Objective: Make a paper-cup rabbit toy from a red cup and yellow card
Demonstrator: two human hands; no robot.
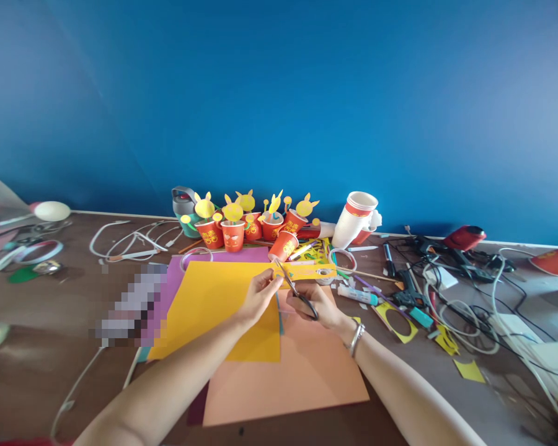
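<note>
My left hand (260, 296) pinches the near end of a yellow paper strip (314, 271) that has round holes cut in it. My right hand (317, 303) grips black-handled scissors (294, 286), whose blades point up and left into the strip beside my left fingers. Both hands hover over a yellow sheet (214, 303) and a peach sheet (297, 371) lying on the brown table (51, 347). A silver bracelet sits on my right wrist.
Red paper cups with yellow bunny cut-outs (246, 226) stand behind the sheets, next to a stack of cups (356, 220). A glue stick (358, 295), yellow scraps (469, 370), a glue gun and tangled cables (460, 291) crowd the right. White cords (130, 241) lie left.
</note>
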